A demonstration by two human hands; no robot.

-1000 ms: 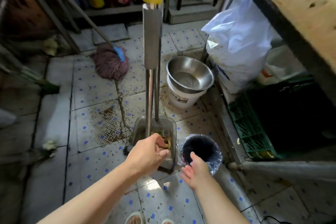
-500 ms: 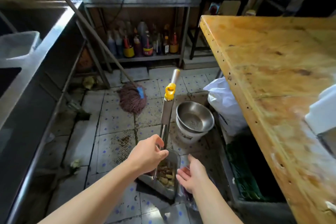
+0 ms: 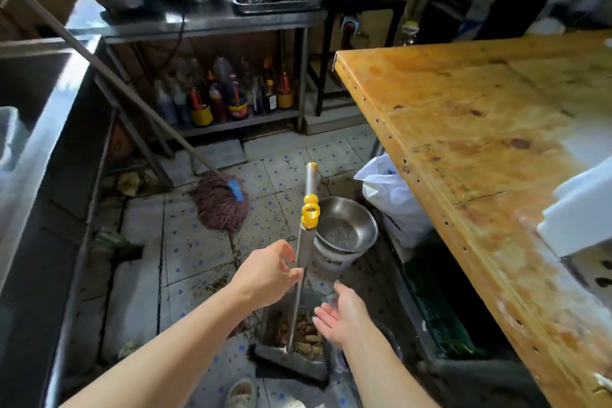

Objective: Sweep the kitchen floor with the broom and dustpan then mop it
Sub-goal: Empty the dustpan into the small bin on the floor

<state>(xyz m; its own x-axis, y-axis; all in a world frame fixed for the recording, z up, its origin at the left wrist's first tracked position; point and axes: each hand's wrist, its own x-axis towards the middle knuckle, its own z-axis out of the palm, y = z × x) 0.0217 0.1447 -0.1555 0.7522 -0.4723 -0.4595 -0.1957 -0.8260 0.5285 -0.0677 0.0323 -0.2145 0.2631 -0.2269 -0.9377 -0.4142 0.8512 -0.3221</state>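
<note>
Left hand (image 3: 268, 273) at lower centre of the frame, its grip pinched on the metal dustpan handle (image 3: 305, 253) with thumb and fingertips around the shaft. Right hand (image 3: 344, 316) just right of it, palm up, fingers relaxed and spread, holding nothing, hovering over the dustpan (image 3: 291, 346). Dustpan sits low at bottom centre on the tiled floor (image 3: 185, 252), tilted, with brownish scraps (image 3: 306, 336) inside. The handle rises toward centre frame and carries a yellow clip (image 3: 310, 210); a second metal pole with a yellow tip (image 3: 311, 175) runs alongside it, probably the broom, bristles partly visible as a dark edge at the pan's lower left. Mop (image 3: 220, 202) lies left of centre, reddish-brown head on the floor, long handle slanting to the upper left of the frame. Steel bowl (image 3: 346, 228) sits on a white bucket (image 3: 334, 258) just right of the handle; white plastic bag (image 3: 390, 199) beyond it, under the wooden worktop (image 3: 480, 129) filling the right side. Green crate (image 3: 433, 308) under that worktop. Steel shelf (image 3: 212, 26) at upper centre carries pots; bottles (image 3: 231, 96) stand on its lower level. Steel sink unit (image 3: 49, 129) along the left edge. A sandalled foot (image 3: 241, 392) shows at the bottom edge. Floor looks stained around the mop.
</note>
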